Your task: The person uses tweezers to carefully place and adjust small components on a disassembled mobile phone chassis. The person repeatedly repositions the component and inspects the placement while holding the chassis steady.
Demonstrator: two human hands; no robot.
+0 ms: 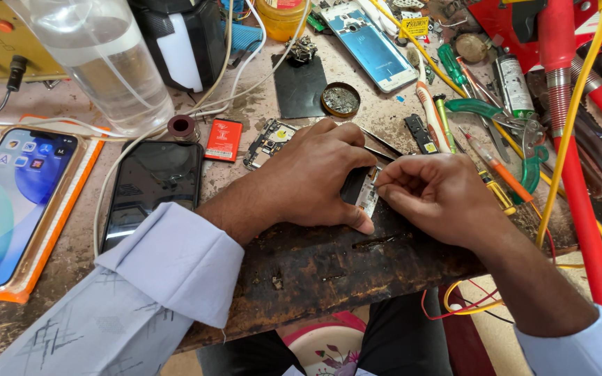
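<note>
My left hand (308, 177) lies over a small opened phone (365, 189) near the bench's front edge and grips it, thumb along its lower side. My right hand (437, 195) is closed just right of it, fingertips pinched at the phone's exposed inner edge. What the fingertips pinch is too small to tell. Most of the phone body is hidden under my left palm.
A dark phone (153, 182) and a lit phone in an orange case (15, 202) lie at left. A clear bottle (106, 63), red battery (224, 139), circuit board (267, 143), phone frame (371, 45), green pliers (506, 115), screwdrivers and red and yellow cables (573, 153) crowd the worn bench.
</note>
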